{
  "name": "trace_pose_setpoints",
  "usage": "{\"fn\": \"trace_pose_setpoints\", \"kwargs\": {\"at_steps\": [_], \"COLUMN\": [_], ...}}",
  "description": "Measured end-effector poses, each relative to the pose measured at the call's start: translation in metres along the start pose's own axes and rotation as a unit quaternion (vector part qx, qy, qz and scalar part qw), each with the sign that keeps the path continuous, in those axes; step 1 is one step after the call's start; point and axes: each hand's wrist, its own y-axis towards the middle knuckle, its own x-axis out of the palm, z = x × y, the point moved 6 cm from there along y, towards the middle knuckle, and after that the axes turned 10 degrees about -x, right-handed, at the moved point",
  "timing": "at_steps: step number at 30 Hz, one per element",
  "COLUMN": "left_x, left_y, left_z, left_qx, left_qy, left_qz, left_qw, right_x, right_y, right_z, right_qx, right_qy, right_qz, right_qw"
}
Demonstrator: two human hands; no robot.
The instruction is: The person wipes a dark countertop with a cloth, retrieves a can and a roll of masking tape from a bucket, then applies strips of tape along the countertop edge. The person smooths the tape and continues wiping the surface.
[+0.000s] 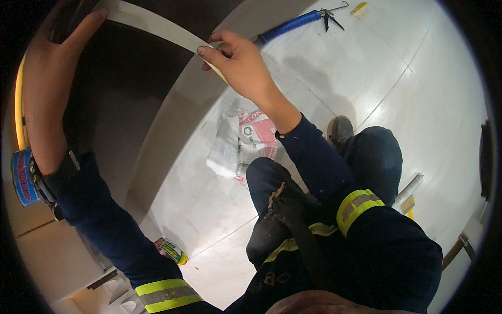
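A pale, narrow tape-like strip runs along the edge of a dark panel at the upper left. My right hand pinches it between thumb and fingers, and a short cream-coloured end sticks out below them. Reaching up on the far left, my left hand has its thumb stretched to the strip's other visible end. Its remaining fingers are lost in shadow at the panel, so its grip is unclear. Beside my left wrist is a round blue tin-like container.
On the pale tiled floor lie a blue caulking gun, a crumpled white and pink bag and a small colourful packet. A flat metal-edged tool rests right of my knees. A yellow bar stands far left.
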Motion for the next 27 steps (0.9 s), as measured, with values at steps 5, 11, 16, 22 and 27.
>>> {"fn": "trace_pose_setpoints", "kwargs": {"at_steps": [5, 11, 16, 22, 27], "left_x": [-0.001, -0.001, 0.005, -0.028, -0.037], "left_y": [-0.003, -0.002, 0.001, -0.024, -0.025], "left_z": [0.007, -0.004, 0.005, 0.076, 0.060], "left_qx": [-0.070, 0.012, 0.027, -0.065, -0.070], "left_qy": [0.041, -0.001, -0.026, -0.082, -0.093], "left_qz": [-0.012, -0.003, -0.043, 0.023, 0.060], "left_qw": [0.997, 1.000, 0.998, 0.994, 0.991], "right_x": [-0.001, 0.001, -0.002, -0.010, 0.000], "right_y": [0.000, 0.000, 0.002, 0.004, 0.004], "right_z": [0.001, -0.003, 0.002, 0.001, -0.004], "right_qx": [-0.008, 0.003, -0.011, -0.011, -0.016], "right_qy": [-0.012, 0.007, 0.022, 0.056, 0.069], "right_qz": [0.007, -0.009, 0.004, 0.008, 0.033], "right_qw": [1.000, 1.000, 1.000, 0.998, 0.997]}}
